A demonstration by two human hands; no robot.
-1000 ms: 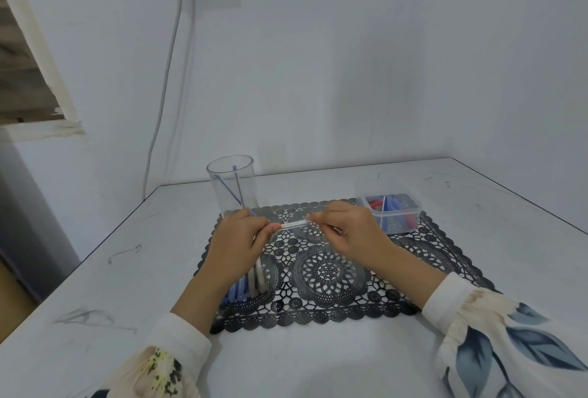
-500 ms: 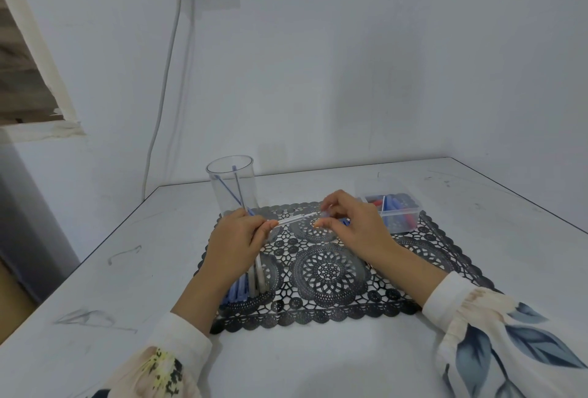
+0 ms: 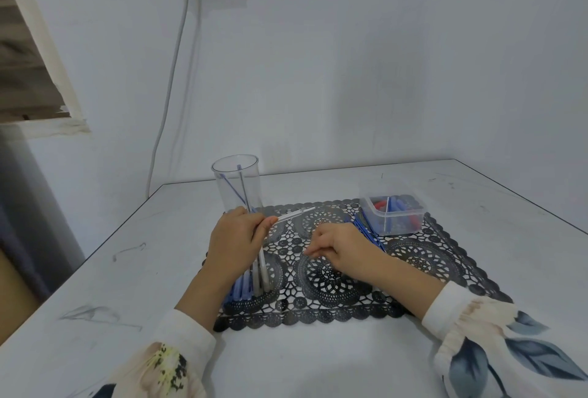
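Note:
My left hand (image 3: pixel 237 237) grips a thin clear pen barrel (image 3: pixel 296 213) that sticks out up and to the right over the black lace mat (image 3: pixel 423 257). My right hand (image 3: pixel 337 246) is low over the middle of the mat with its fingers curled and thumb against the fingertips. Whether anything is pinched there is too small to tell. Several thin blue refills (image 3: pixel 370 233) lie on the mat just behind that hand. Blue and white pens (image 3: pixel 254 283) lie under my left wrist.
A clear plastic cup (image 3: pixel 237 187) holding two thin refills stands at the mat's back left corner, right behind my left hand. A small clear box (image 3: pixel 393 218) with red and blue pieces sits at the back right. Walls close the table's far and right sides.
Both hands held the barrel between them a second ago. My right hand has let go of it and dropped toward me onto the mat. My left hand stays put with the barrel.

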